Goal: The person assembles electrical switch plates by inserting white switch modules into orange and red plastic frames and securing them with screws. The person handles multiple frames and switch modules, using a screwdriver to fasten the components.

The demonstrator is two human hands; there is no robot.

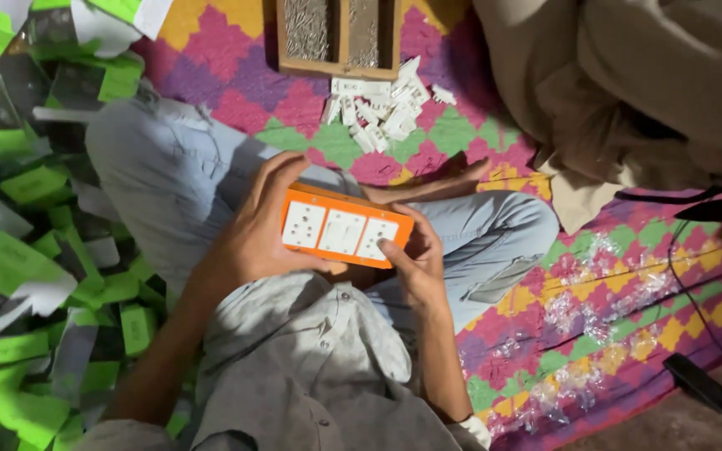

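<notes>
While green-and-white packages (18,276) pile beside — left hand (252,234) and right hand (415,263) both clasp an orange switch plate (343,228).

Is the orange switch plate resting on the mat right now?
No, both the left hand and right hand hold the orange switch plate up above the lap.

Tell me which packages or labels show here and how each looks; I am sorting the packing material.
Green and white cardboard packages: heaped along the left side, flat, rectangular.
Clear plastic wrappers: scattered on the patterned mat at right, crumpled, shiny.
No screens or signs.
Both hands, left hand and right hand, hold an orange switch board with white modules.
</notes>
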